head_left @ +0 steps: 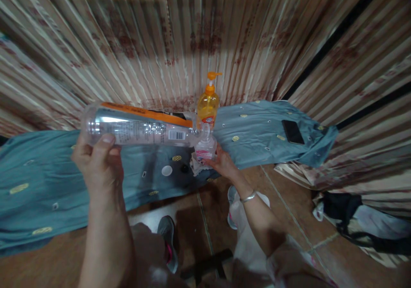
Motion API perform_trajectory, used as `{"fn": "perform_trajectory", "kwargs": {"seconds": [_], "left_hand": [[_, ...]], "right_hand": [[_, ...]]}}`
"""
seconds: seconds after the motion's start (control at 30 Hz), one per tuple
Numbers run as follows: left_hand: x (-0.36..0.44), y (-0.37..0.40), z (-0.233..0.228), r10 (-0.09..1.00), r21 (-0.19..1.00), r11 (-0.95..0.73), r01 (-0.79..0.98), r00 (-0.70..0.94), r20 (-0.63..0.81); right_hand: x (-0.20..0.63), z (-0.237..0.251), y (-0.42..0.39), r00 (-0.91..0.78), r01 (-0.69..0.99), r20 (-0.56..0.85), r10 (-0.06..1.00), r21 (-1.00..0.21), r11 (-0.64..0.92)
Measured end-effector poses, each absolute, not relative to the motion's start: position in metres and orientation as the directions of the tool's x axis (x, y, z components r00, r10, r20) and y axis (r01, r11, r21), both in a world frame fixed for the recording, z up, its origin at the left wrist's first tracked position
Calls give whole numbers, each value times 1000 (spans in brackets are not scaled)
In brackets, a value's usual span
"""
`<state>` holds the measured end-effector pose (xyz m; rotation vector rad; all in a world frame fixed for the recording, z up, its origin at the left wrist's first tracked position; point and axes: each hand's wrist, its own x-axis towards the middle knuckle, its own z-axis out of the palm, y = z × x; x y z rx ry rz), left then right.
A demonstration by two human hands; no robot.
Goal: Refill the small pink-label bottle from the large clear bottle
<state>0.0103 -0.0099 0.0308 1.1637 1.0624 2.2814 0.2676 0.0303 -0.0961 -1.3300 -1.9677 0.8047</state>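
My left hand point(96, 161) grips a large clear plastic bottle point(138, 127) with an orange and white label, tipped on its side with its mouth toward the right. The mouth meets the top of a small clear bottle point(204, 147) with a pink label, which my right hand point(221, 161) steadies on the blue cloth-covered surface point(257, 129). Directly behind the small bottle stands an orange pump bottle point(208, 103). A white cap point(167, 170) and a small dark cap point(184, 168) lie on the cloth near the bottles.
A dark phone point(293, 131) lies on the cloth at the right. A striped curtain point(199, 31) hangs behind. A black bag point(343, 208) and fabric lie on the tiled floor at right. My shoes point(168, 236) show below.
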Motion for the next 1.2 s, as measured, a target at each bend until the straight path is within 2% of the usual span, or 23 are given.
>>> {"fn": "perform_trajectory", "kwargs": {"seconds": [0.23, 0.5, 0.77, 1.2], "left_hand": [[10, -10, 30, 612, 769, -637, 54, -572, 546], [11, -9, 32, 606, 770, -638, 11, -610, 510], [13, -9, 33, 596, 735, -677, -26, -605, 528], [9, -8, 32, 602, 746, -664, -40, -620, 503]], "right_hand": [[268, -96, 31, -293, 587, 142, 945, -754, 295], [268, -97, 31, -304, 543, 164, 938, -780, 312], [267, -96, 30, -296, 556, 145, 944, -777, 294], [267, -95, 30, -284, 572, 138, 949, -770, 283]]}}
